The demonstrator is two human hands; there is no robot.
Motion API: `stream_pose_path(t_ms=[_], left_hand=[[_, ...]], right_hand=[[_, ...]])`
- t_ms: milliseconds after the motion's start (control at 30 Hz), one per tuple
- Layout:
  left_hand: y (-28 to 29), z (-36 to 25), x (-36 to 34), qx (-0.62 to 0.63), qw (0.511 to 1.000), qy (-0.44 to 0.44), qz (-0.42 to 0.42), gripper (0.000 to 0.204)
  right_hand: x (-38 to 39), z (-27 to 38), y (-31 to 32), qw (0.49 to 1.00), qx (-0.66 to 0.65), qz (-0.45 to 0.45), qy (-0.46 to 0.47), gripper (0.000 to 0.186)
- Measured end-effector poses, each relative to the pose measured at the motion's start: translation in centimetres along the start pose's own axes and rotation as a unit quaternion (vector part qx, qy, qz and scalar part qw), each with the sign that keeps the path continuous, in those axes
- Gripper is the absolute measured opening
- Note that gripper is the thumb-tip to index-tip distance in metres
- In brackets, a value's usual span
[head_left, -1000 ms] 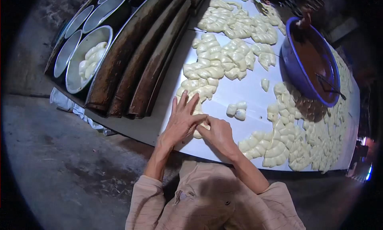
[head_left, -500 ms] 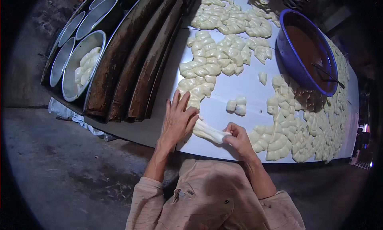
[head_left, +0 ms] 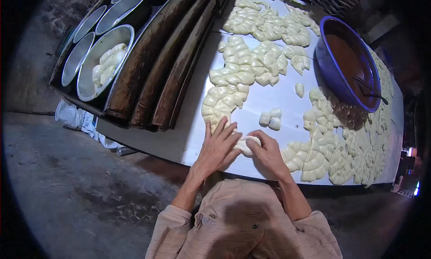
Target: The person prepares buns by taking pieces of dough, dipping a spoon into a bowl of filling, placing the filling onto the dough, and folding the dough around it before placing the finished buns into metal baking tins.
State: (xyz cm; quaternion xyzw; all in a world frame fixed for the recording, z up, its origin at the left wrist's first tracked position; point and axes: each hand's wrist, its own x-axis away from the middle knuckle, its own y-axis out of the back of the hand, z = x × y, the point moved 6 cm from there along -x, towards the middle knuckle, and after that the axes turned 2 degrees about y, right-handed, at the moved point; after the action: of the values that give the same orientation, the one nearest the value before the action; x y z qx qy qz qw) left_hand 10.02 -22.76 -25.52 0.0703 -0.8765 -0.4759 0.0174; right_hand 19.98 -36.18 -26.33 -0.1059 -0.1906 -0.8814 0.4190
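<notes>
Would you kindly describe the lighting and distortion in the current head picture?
Head view: black corners and a bowed near edge on the white flat table; shiny highlights on the pale plump dough pieces; a dark shadow on the beige cloth shirt.

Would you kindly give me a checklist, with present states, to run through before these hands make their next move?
1. Left hand over the near end of the dough row: ok, fingers spread.
2. Right hand has a grip on the pale dough piece: ok, pinched by the thumb.
3. Small dough lumps apart from both hands: ok.
4. Purple basin apart from the right hand: ok.
5. Nearest metal pan free of dough: not ok, pieces lie inside.
6. Dough sticking underneath: cannot tell, hidden.
</notes>
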Motion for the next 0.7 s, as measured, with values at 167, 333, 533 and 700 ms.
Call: stream_pose_path(t_ms=[167, 333, 533, 700], left_hand=[[-0.1, 0.6, 0.3, 0.026, 0.999, 0.007, -0.039, 0.037], [0.4, -0.4, 0.0, 0.029, 0.998, 0.014, -0.049, 0.042], [-0.1, -1.3, -0.2, -0.013, 0.997, -0.009, -0.073, 0.042], [-0.5, -1.4, -0.5, -0.015, 0.997, -0.025, -0.073, 0.030]], right_hand=[[0.4, 1.8, -0.5, 0.995, 0.061, 0.079, 0.007, 0.039], [0.4, 2.3, -0.4, 0.972, 0.160, 0.016, 0.173, 0.028], [0.2, 2.4, -0.1, 0.994, 0.018, 0.088, 0.063, 0.034], [0.1, 2.1, 0.5, 0.989, 0.042, 0.070, 0.123, 0.030]])
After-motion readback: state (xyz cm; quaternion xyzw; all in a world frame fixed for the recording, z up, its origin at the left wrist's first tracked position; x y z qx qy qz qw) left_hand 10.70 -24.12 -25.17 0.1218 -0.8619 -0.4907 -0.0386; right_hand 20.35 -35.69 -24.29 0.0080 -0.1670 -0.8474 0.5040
